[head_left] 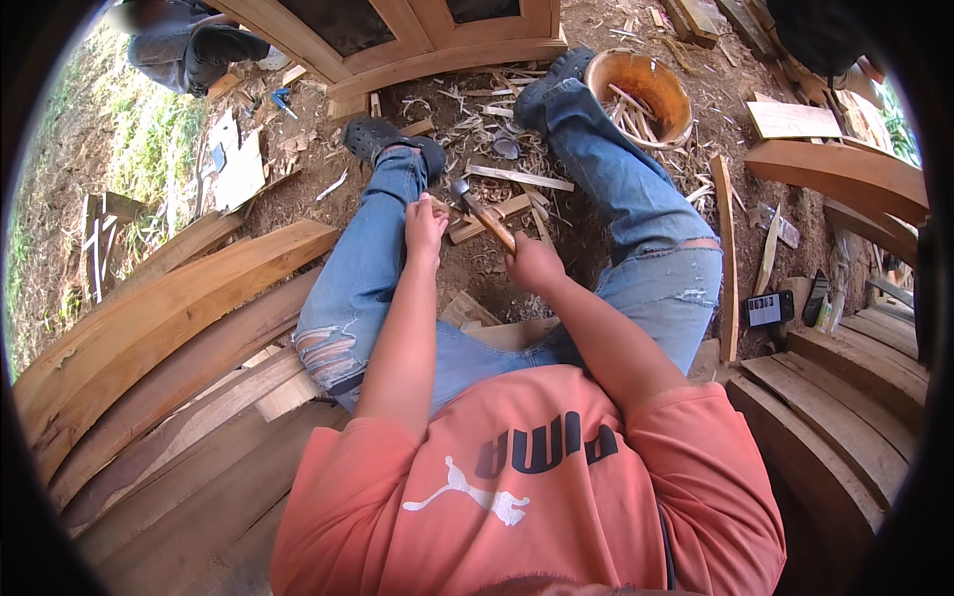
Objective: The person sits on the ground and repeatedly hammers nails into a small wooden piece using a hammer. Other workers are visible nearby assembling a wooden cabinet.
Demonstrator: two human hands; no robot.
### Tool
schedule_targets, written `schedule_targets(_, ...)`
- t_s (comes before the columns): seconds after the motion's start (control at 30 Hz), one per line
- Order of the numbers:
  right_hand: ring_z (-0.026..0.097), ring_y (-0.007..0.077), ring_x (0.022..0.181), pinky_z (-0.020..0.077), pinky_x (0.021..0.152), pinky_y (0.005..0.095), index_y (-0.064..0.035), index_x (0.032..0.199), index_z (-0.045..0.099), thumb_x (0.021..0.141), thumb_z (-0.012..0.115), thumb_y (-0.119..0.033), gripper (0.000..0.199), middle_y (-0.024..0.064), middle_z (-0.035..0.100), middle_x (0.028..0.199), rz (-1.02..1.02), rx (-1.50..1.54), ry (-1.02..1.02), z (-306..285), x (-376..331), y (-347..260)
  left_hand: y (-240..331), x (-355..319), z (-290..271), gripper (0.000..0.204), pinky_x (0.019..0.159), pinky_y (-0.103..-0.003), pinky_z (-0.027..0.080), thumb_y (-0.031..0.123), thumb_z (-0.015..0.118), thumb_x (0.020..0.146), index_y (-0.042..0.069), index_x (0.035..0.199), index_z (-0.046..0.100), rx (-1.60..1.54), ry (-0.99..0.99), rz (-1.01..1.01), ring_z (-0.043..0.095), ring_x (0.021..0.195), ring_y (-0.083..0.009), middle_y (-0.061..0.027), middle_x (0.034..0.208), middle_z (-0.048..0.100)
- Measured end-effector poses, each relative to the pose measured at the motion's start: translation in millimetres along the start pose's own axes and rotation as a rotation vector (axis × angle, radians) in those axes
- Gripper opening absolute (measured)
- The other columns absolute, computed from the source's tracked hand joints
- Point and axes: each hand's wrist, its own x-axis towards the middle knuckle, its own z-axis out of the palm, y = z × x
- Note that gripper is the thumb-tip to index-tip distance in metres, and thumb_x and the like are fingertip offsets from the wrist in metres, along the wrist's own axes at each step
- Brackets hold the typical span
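My right hand (537, 264) is wrapped round the wooden handle of a hammer (491, 224). The metal head points away from me and to the left, close to the fingers of my left hand (425, 230). Those fingers are pinched together between my shins; what they hold is too small to make out. Just beyond and under the hammer, short wood pieces (509, 211) lie on the dirt. A thin pale strip of wood (521, 178) rests a little farther off.
A bucket (641, 94) with wood offcuts stands by my right foot. Ahead is a framed wooden panel (447, 58). Curved beams (179, 308) and planks lie at my left, more boards (835, 387) and a phone (767, 309) at my right. Another person (189, 50) is at the far left.
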Motion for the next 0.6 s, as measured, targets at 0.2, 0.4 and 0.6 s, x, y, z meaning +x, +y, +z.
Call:
schedule_targets(0.2, 0.072, 0.0493, 0.092, 0.0558, 0.082, 0.0606, -0.0051, 0.117, 0.059, 0.102, 0.069, -0.032, 0.033, 0.0254, 0.075, 0.095, -0.067, 0.071, 0.107, -14.2, -3.6, -17.0, 3.9, -1.4, 2.6, 0.043, 0.095, -0.040, 0.057, 0.047, 0.053, 0.115, 0.005, 0.118, 0.056, -0.029, -0.021, 0.051, 0.066, 0.095, -0.0205, -0.0106, 0.106, 0.064)
schedule_targets(0.4, 0.073, 0.0491, 0.095, 0.0574, 0.085, 0.0590, -0.0054, 0.120, 0.061, 0.102, 0.068, -0.033, 0.034, 0.0260, 0.076, 0.100, 0.015, 0.011, 0.015, 3.2, 7.0, 7.0, 6.8, -1.8, 7.4, 0.041, 0.090, -0.036, 0.058, 0.045, 0.053, 0.115, 0.004, 0.116, 0.056, 0.038, -0.010, 0.024, 0.066, 0.093, -0.0189, -0.0089, 0.103, 0.063)
schedule_targets(0.6, 0.072, 0.0493, 0.098, 0.0560, 0.087, 0.0598, -0.0040, 0.115, 0.061, 0.104, 0.066, -0.033, 0.031, 0.0275, 0.075, 0.103, -0.017, 0.135, 0.118, -25.8, -6.0, -24.7, 5.9, -8.4, 10.9, 0.040, 0.085, -0.034, 0.058, 0.044, 0.053, 0.116, 0.004, 0.115, 0.058, 0.038, -0.019, 0.064, 0.065, 0.090, -0.0167, -0.0075, 0.100, 0.063)
